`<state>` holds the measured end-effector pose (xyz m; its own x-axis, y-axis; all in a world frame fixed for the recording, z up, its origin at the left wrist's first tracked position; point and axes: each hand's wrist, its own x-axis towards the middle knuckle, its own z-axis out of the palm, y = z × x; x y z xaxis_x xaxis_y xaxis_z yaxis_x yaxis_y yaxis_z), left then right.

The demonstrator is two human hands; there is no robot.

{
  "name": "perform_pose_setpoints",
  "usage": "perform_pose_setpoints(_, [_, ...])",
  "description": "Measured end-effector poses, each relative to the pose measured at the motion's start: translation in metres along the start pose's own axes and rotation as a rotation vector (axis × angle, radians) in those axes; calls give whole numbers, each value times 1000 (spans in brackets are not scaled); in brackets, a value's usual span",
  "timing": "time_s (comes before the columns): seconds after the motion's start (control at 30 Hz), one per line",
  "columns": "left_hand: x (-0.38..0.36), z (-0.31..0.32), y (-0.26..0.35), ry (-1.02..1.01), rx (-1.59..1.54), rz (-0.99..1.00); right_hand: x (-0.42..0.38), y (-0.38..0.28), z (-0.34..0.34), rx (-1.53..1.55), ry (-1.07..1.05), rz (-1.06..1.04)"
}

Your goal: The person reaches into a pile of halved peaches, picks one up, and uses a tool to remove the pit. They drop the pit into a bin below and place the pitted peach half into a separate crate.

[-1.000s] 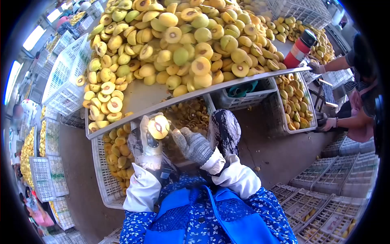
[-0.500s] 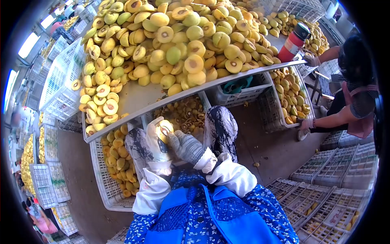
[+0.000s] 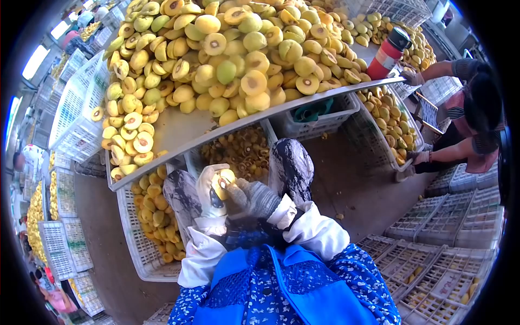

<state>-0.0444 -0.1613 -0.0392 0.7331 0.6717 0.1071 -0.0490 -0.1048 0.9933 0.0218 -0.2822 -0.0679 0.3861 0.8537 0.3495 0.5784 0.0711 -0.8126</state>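
Note:
My left hand [image 3: 207,187], in a pale glove, is closed around a halved yellow peach [image 3: 226,176] above my lap. The cut face, with its brown centre, is turned toward my right hand. My right hand [image 3: 257,198], in a grey knitted glove, has its fingers curled and their tips right at the peach's edge. I cannot tell what is inside those fingers. A dark narrow piece [image 3: 216,201] shows below the peach, against my left palm. Just beyond my hands, a bin of brownish scraps [image 3: 238,151] sits under the table edge.
A metal table [image 3: 181,127] bears a big heap of peach halves [image 3: 254,59] and a red flask [image 3: 388,53]. Peach-filled crates [image 3: 132,238] stand beside my left leg and at the right. Another person [image 3: 474,124] bends by the right crate [image 3: 411,154]. Stacked crates [image 3: 433,254] are lower right.
The peach half has tilted and sits slightly lower, with my right fingers shifted along its edge. The other person at the right has moved back a little, hand still at the crate.

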Motion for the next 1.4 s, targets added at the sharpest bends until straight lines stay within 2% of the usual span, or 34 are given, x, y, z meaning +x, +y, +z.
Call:
perform_pose_setpoints(0.03, [1,-1,3,-51,-52,-29,-1,3,0,134,38,-25])
perform_pose_setpoints(0.07, [6,-6,2,-155,141,31,-5,4,-5,343,-93,325])
perform_pose_setpoints(0.17, [12,-11,24,-431,554,394,-5,0,-17,377,-182,361])
perform_pose_setpoints(0.2, [14,-12,22,-478,411,209,-2,3,-19,368,-249,346])
perform_pose_setpoints(0.27, [19,-17,8,-529,221,-106,3,4,-32,61,-438,331])
perform_pose_setpoints(0.3, [18,-18,5,-527,198,-146,7,-2,-39,-91,-530,320])
perform_pose_setpoints(0.33, [18,-19,2,-523,175,-186,10,-4,-41,-77,-538,354])
perform_pose_setpoints(0.43, [16,-16,13,-441,85,-304,8,1,-35,-156,-471,363])
perform_pose_setpoints(0.53, [8,-8,14,-207,-68,-376,5,-3,-27,-8,-369,469])
perform_pose_setpoints(0.63, [1,-3,9,-85,-62,-296,-2,0,-16,-14,-281,399])
perform_pose_setpoints(0.77, [1,-4,10,-161,13,-286,-6,4,-16,106,-304,436])
perform_pose_setpoints(0.83, [7,-9,10,-261,-27,-285,-1,-2,-24,147,-318,413])
perform_pose_setpoints(0.93, [11,-13,26,-452,66,-307,-7,-1,-24,414,-261,317])
perform_pose_setpoints(1.03, [18,-16,20,-552,41,-265,-10,4,-19,90,-92,-232])
perform_pose_setpoints(1.1, [20,-17,22,-545,-85,-283,-14,11,-1,774,-147,345])
perform_pose_setpoints(1.17, [16,-12,30,-434,-180,-326,-17,14,13,1227,-172,702])
perform_pose_setpoints(1.27, [9,-5,34,-268,-370,-311,-14,1,10,1605,-166,859])
perform_pose_setpoints(1.37, [-3,-1,20,-22,-331,-333,-15,6,31,1625,-234,713])
perform_pose_setpoints(1.4, [-4,0,8,64,-299,-329,-14,7,38,1730,-196,700])
